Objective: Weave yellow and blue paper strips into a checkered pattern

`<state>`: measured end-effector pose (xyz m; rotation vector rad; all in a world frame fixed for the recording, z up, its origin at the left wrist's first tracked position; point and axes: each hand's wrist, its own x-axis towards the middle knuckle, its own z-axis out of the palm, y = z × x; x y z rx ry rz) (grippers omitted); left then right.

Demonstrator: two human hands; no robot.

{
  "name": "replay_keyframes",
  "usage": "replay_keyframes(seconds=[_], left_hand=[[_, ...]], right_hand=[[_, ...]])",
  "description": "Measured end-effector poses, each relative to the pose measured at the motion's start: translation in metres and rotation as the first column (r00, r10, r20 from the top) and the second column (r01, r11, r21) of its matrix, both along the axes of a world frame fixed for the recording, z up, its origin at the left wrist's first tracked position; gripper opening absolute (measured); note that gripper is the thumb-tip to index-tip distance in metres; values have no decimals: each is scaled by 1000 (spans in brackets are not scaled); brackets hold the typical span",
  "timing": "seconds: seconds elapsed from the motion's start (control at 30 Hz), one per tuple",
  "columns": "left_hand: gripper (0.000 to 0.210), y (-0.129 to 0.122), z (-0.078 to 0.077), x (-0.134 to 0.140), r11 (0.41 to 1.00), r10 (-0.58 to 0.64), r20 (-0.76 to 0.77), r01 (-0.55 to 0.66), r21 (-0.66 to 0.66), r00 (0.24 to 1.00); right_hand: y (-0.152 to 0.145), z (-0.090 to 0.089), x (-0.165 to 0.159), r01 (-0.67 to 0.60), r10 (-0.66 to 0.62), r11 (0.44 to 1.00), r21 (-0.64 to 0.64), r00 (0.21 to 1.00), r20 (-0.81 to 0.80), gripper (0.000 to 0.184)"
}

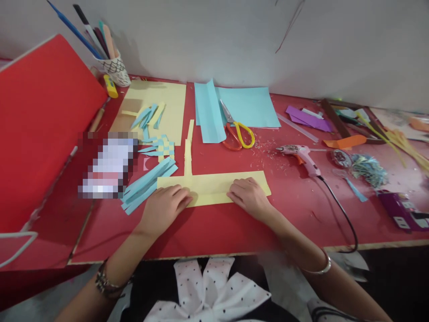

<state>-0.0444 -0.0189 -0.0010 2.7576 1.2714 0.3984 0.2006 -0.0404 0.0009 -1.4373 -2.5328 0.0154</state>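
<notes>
A pale yellow strip of paper (pixel 214 185) with a lengthwise fold lies in front of me on the red table. My left hand (pixel 169 203) presses on its left end, fingers bent together over the lower edge. Over the right end, my right hand (pixel 248 194) does the same with curled fingers. The fingertips' undersides are hidden. A narrow yellow strip (pixel 188 156) stretches away from the paper's far edge. Cut blue strips (pixel 147 183) lie beside my left hand, near a small blue-and-yellow woven piece (pixel 164 146).
Scissors (pixel 236 129) rest against blue paper sheets (pixel 250 105) at the back. A pink glue gun (pixel 300 156) with a black cord lies to the right. On the left are a blurred phone (pixel 110 165), a pen cup (pixel 115 69) and a red board (pixel 47 129).
</notes>
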Motion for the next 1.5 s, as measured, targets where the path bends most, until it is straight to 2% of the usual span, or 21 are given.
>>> replay_keyframes(seconds=[0.3, 0.47, 0.6, 0.77, 0.87, 1.03, 1.07, 1.13, 1.2, 1.33, 1.5], left_hand=[[30, -1, -1, -6, 994, 101, -11, -102, -28, 995], [30, -2, 0, -8, 980, 193, -31, -194, -47, 981], [28, -3, -1, -8, 975, 211, -18, -212, -65, 977], [28, -2, -2, -8, 979, 200, -22, -201, -42, 980], [29, -2, 3, -9, 985, 169, -65, -171, -17, 983], [24, -10, 17, 8, 978, 180, -156, -160, 133, 971], [28, -13, 17, 16, 987, 131, -154, -114, 115, 979], [33, -19, 14, 34, 996, -73, -71, 76, 52, 995], [33, -24, 7, 49, 967, -252, -15, 251, -41, 968], [42, -28, -3, 59, 953, -281, 13, 280, -118, 960], [47, -27, 0, 46, 946, -280, 9, 277, -166, 960]], right_hand=[[-7, 1, 4, 89, -88, 995, 34, 995, -51, 41], [-11, 0, 23, 128, -127, 992, 3, 987, -100, 42], [-15, -1, 41, 147, -146, 989, -2, 981, -129, 43], [-18, 0, 51, 200, -200, 980, -13, 970, -139, 44], [-19, 0, 49, 245, -249, 969, -41, 959, -134, 45], [-19, 1, 46, 282, -290, 955, -88, 951, -105, 43], [-19, 1, 46, 285, -294, 954, -94, 950, -104, 42], [-19, 0, 46, 291, -301, 952, -99, 948, -104, 41], [-19, 0, 46, 294, -303, 951, -94, 947, -104, 40], [-20, -1, 46, 299, -307, 951, -81, 945, -115, 39], [-21, -2, 45, 327, -333, 943, -62, 933, -136, 39]])
